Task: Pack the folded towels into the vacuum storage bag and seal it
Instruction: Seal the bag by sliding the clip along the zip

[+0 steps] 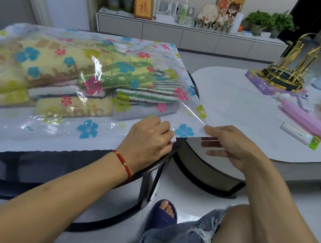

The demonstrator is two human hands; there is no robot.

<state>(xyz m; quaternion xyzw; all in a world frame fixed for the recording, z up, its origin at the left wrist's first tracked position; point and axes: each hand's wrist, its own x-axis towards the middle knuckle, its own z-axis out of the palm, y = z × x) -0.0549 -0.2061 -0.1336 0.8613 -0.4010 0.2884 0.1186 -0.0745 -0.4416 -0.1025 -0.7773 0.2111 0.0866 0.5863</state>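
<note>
Vacuum storage bag point(91, 132): clear plastic printed with coloured flowers, lying flat across a dark round table point(24, 163); its near open edge runs along the table's front, and its right corner overhangs the rim.
Folded towels point(62, 77): stacked inside the bag, toward its far and left part; yellow, green-striped and grey pieces overlap, so their count cannot be told.
Left hand point(148, 138): fingers curled down on the bag's near edge, pinching the plastic at the table rim; a small white piece shows at the fingertips, too small to identify.
Right hand point(233, 146): thumb above and fingers below the bag's right corner, gripping it clear of the table; the fingers show through the plastic.
Red cord bracelet point(124, 163): on the left wrist.
White table point(241, 104): just beside the dark one, to the right; bare surface nearest the hands.
Pink roll point(309, 122): on the white table, well apart from the hands.
Gold rack point(295, 64): at the white table's far side.
Cut off: the bag's left end leaves the frame.
Valve point(121, 47): round white cap on the bag's far part, blurred.
</note>
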